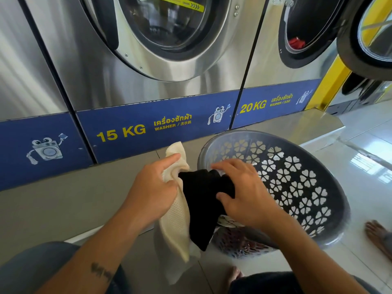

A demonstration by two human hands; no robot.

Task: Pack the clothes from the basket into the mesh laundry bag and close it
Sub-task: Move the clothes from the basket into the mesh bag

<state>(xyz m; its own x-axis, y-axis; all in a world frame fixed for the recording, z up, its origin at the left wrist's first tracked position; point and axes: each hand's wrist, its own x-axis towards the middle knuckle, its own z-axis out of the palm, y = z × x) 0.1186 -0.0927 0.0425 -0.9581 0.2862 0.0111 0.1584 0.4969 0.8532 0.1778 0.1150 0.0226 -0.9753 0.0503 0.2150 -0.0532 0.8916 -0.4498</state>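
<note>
- Hanging between the two hands, near the scene's centre: a cream mesh laundry bag [175, 221], its top edge bunched and its lower part draping toward the floor.
- Black garment [201, 206]: lies against the bag's right side, touching it at the bunched opening; its lower end dangles free beside the mesh. Whether any part is already inside the bag cannot be told.
- Left hand [152, 187]: closed on the bag's upper edge, index finger extended along the fabric.
- Right hand [246, 192]: gripping the black garment, thumb pressed on the cloth and fingers curled over its top.
- Grey laundry basket [301, 187]: stands just right of the hands, tilted so that its opening faces the viewer; its walls carry flower-shaped cutouts. Dark clothes [235, 240] rest in its near lower part, partly hidden by the right forearm.
- Washer labelled "15 KG" [121, 132]: far side, steel front with round door, above a blue band.
- Washer labelled "20 KG" [253, 107]: far right, door [364, 32] swung open, a red item [296, 43] visible in the drum.
- Bare foot [377, 236]: near right edge, on the glossy tiled floor [364, 149].
</note>
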